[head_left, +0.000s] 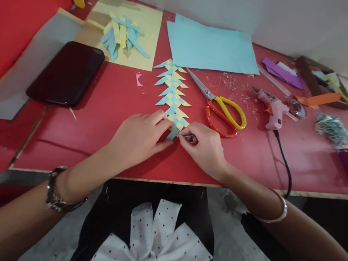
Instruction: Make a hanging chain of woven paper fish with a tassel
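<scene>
A woven chain of pale yellow and light blue paper [172, 92] lies lengthwise on the red table, with pointed tips jutting out on both sides. At its near end, my left hand [144, 134] holds the paper from the left, thumb and fingers closed about a blue strip end [173, 133]. My right hand [204, 144] is closed in a pinch at the right edge of that same end. Something small and dark shows between its curled fingers, too unclear to name. Scissors [213, 98] with red and yellow handles lie just right of the chain.
Loose paper strips [121, 35] are piled on a yellow sheet [148, 45]. Blue sheets [212, 45] lie at the back. A black phone-like slab [67, 73] is at left. To the right are a corded pink glue gun [273, 107], scraps and a brown tray [309, 76].
</scene>
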Demonstrator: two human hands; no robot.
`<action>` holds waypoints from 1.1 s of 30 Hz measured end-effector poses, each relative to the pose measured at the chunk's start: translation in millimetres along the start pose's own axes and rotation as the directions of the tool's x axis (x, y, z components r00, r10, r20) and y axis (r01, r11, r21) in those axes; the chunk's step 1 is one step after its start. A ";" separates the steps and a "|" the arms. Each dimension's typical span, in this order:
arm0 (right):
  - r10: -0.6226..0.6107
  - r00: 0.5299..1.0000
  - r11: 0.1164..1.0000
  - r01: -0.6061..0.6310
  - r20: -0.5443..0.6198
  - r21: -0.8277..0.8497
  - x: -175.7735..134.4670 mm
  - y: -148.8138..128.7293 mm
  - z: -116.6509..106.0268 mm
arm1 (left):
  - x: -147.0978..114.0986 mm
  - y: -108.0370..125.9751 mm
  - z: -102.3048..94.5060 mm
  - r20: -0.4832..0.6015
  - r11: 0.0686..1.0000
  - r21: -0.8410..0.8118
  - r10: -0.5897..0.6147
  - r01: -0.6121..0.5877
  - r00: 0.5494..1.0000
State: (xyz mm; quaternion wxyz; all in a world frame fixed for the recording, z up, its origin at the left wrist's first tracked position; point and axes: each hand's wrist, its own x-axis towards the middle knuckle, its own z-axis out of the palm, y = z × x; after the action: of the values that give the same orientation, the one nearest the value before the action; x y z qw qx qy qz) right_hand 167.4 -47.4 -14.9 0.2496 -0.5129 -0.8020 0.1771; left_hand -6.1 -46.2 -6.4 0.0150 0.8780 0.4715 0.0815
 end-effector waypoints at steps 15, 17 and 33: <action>-0.006 1.000 1.000 0.006 0.008 0.006 -1.5 -1.2 -4.9 | 0.1 -0.2 1.1 -0.017 0.999 -0.037 -0.017 0.017 1.000; -0.028 1.000 0.999 0.027 0.014 0.026 -1.2 -0.5 -6.0 | -0.1 -0.3 1.2 -0.013 0.999 -0.030 -0.018 0.018 1.000; -0.027 0.999 0.998 0.028 0.022 -0.064 2.3 -5.0 -6.5 | 0.8 0.3 -0.1 0.024 0.999 -0.034 -0.030 0.031 0.999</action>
State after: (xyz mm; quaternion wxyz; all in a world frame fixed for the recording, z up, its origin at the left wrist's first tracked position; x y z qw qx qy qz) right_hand 166.7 -47.2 -6.4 0.2269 -0.5077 -0.8169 0.1531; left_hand -5.4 -45.7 -6.1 0.0366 0.8712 0.4832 0.0791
